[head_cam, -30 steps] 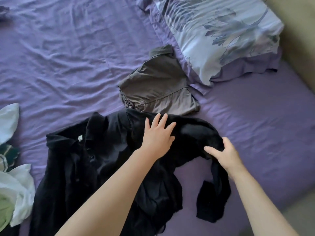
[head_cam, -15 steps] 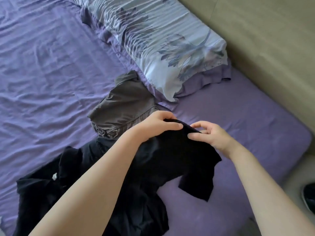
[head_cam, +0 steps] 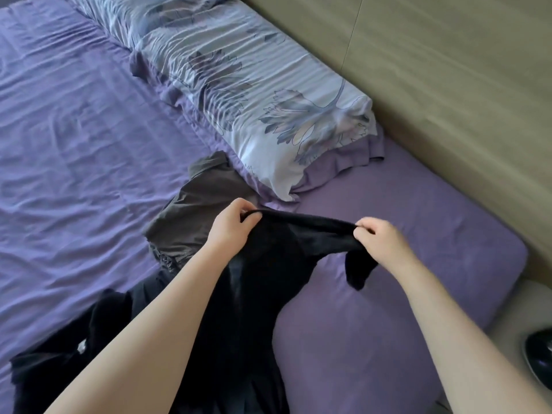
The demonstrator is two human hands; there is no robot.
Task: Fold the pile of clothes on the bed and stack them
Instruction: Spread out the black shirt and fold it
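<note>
A black garment (head_cam: 268, 264) hangs stretched between my two hands above the purple bed sheet (head_cam: 74, 144). My left hand (head_cam: 231, 227) pinches its upper edge on the left. My right hand (head_cam: 380, 242) pinches the same edge on the right, with a short black end dangling below it. The rest of the black cloth trails down to the bed at the lower left, where more black fabric (head_cam: 59, 363) lies crumpled. A folded grey shirt (head_cam: 194, 213) lies flat on the sheet just beyond my left hand, partly hidden by it.
A floral pillow (head_cam: 254, 94) lies beyond the grey shirt, along a beige headboard (head_cam: 448, 85). The bed's corner is at the right, with pale floor and a dark object (head_cam: 540, 357) past it.
Both hands went from resting on the black garment to pinching its edge, then lifted it and drew apart, pulling the edge taut. The view swung right, away from the clothes at the left.
</note>
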